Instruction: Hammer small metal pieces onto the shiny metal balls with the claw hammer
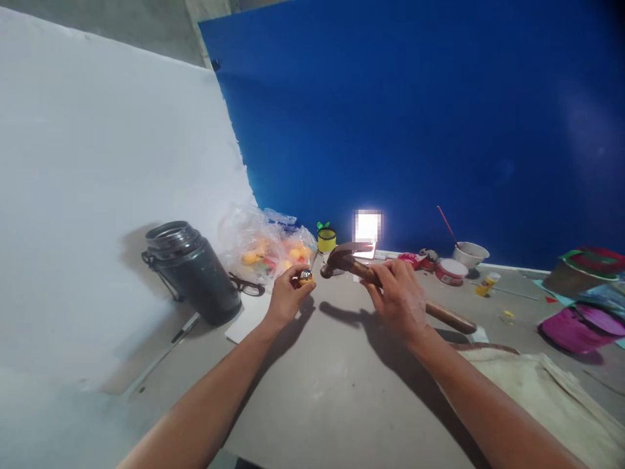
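My right hand [398, 296] is closed round the wooden handle of a claw hammer [450, 317], holding it above the table. The hammer's dark metal head points left, its round face close to my left hand [286, 296]. Between the thumb and fingers of that left hand is a small round object [306, 277], shiny silver on top and yellow-orange below; its exact kind is unclear. A small gap separates it from the hammer face. Both hands cast shadows on the grey table [336, 391].
At left stand a dark wide-mouthed flask [205, 280], eyeglasses [251, 286] and a clear plastic bag [266, 244] with orange pieces. Behind are a yellow cup [327, 240] and a bright screen [367, 227]. Rightward are a white cup [471, 255], a magenta container [583, 329] and a pale cloth [541, 397].
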A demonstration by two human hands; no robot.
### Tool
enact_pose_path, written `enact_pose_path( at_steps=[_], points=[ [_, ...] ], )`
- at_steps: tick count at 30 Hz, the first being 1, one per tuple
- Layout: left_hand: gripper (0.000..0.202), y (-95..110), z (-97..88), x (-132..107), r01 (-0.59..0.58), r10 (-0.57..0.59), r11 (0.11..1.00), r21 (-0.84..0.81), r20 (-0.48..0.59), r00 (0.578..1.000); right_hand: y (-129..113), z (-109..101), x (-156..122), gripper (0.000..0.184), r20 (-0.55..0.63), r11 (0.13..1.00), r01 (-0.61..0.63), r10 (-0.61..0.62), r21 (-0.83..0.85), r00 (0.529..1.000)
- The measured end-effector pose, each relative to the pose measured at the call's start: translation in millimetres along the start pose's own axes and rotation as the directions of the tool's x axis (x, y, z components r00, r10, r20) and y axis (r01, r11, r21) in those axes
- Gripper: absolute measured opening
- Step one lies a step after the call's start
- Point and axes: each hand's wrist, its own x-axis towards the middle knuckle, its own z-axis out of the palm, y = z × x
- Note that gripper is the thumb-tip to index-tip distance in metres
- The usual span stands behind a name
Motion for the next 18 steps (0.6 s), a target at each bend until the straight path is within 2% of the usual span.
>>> enact_pose_path(
  at_steps=[2, 5, 10, 12, 15, 18],
  points=[
    [0.045, -0.9, 2.4, -2.5, 0.024, -0.022, 0.999, -0.027, 0.058, 0.998, -3.7, -0.1, -1.5, 0.01, -0.044, 0.999, 0.012, -0.011, 0.038, 0.999],
    [0.044, -1.0, 6.2, -6.0, 0.079, -0.075, 0.996, -0.029, 0.111, 0.991, -7.5, -0.6, -2.2, 0.01, -0.025, 0.998, 0.057, -0.056, 0.029, 0.998],
    [0.045, 0.8, 8.7, -7.2, 0.083, -0.077, 0.995, -0.058, 0.1, 0.992, -3.4, -5.2, 2.6, 0.016, -0.151, 0.999, 0.015, -0.008, 0.048, 0.988],
    [0.045, 0.6, 9.1, -7.9, 0.094, -0.087, 0.993, -0.064, 0.106, 0.991, -2.5, -3.9, 2.0, 0.017, -0.14, 0.998, 0.024, -0.017, 0.05, 0.99],
    [0.043, -1.7, 9.5, -8.5, 0.108, -0.102, 0.993, -0.045, 0.128, 0.986, -3.8, 0.4, -1.3, 0.017, -0.058, 0.996, 0.092, -0.09, 0.019, 0.994],
    [0.041, -4.3, 9.0, -7.1, 0.097, -0.095, 0.995, -0.012, 0.114, 0.989, -6.3, 1.6, -2.8, 0.017, -0.067, 0.997, 0.075, -0.074, 0.005, 0.995]
  ],
)
